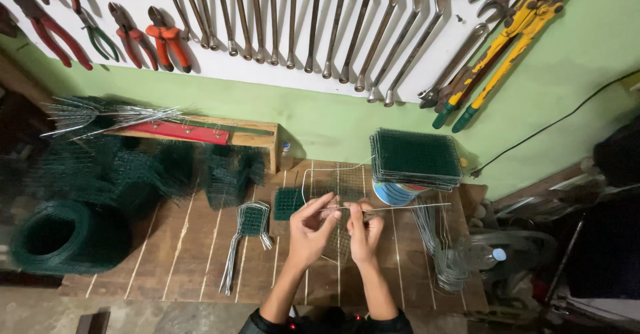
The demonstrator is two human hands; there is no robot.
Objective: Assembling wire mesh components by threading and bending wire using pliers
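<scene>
Wire [400, 208] pinched between both hands [337, 231] above wooden table [187, 254].

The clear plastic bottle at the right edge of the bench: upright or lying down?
Lying down. The clear plastic bottle rests on its side beside the bent wires, its blue cap pointing right.

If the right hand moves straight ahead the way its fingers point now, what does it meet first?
Probably the blue-and-white tin under the stack of green mesh panels. The right hand points up-right toward it; depth is uncertain.
</scene>
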